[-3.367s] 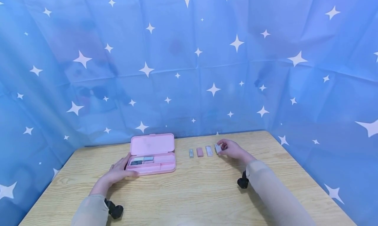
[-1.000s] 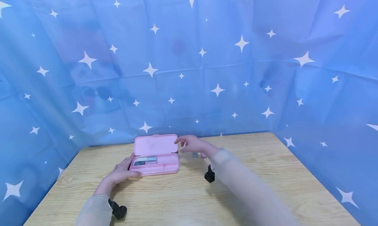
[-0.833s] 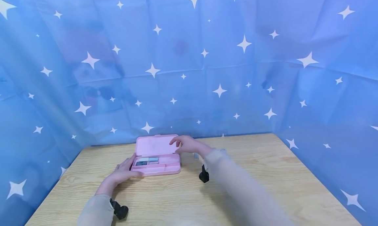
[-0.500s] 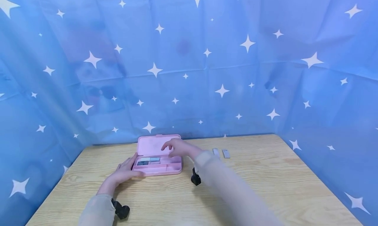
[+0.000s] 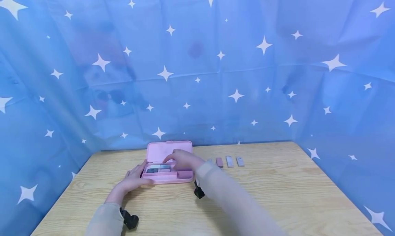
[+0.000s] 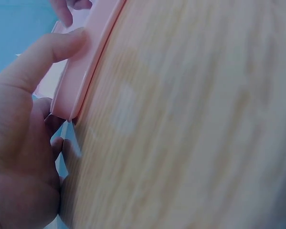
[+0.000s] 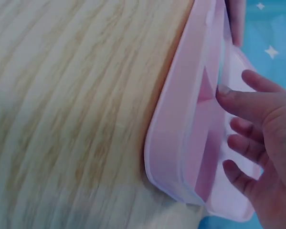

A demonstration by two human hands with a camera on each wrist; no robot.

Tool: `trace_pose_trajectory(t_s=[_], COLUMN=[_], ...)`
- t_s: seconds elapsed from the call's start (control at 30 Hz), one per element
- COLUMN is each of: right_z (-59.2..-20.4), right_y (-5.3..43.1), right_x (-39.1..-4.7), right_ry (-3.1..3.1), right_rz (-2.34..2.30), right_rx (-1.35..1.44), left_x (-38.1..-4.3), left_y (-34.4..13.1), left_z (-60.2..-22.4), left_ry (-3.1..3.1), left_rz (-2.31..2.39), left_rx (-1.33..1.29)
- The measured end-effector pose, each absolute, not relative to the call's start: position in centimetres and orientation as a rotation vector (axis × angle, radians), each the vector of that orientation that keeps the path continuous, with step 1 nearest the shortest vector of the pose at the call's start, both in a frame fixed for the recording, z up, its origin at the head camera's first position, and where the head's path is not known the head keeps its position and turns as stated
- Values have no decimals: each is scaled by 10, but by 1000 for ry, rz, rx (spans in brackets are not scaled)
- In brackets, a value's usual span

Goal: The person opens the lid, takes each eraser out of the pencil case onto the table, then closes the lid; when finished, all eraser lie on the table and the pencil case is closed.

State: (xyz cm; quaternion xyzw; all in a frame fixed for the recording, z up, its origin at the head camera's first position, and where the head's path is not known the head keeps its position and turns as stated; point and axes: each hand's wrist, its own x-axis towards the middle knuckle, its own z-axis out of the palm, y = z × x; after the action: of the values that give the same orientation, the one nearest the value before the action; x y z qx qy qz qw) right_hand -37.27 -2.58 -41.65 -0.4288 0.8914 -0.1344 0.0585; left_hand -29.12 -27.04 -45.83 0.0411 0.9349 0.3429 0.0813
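Observation:
A pink pencil case lies with its lid raised at the back of the table. My left hand grips its left end, thumb on the front wall and fingers behind the corner. Over the case's right half hovers my right hand, its fingers apart and holding nothing in the right wrist view. Just left of its fingertips sit several small erasers in the back compartment, among them a light blue one and a dark one. The front compartments hold nothing visible.
Right of the case, a row of small erasers lies on the wooden table: a pale green one partly behind the right sleeve, a pink one, a white one and a greyish one. A blue star-patterned curtain hangs behind.
My right hand has left the rightmost eraser in the row and moved left, over the pencil case, lowering toward the erasers inside. My left hand keeps its hold on the case.

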Motion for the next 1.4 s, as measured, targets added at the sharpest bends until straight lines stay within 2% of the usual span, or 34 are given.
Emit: trace_pose_trajectory(t_s=[0.9,1.4], right_z=[-418,-415], right_y=[-45,-44], right_x=[-374,-375], right_ry=[2663,2643], right_rz=[-230,-237], right_rx=[-1407,-1375], left_x=[-300,-299], left_y=[-274,-274], left_z=[-467,-465], left_ry=[2785,2789], left_rz=[1038,1038], left_rx=[93,88])
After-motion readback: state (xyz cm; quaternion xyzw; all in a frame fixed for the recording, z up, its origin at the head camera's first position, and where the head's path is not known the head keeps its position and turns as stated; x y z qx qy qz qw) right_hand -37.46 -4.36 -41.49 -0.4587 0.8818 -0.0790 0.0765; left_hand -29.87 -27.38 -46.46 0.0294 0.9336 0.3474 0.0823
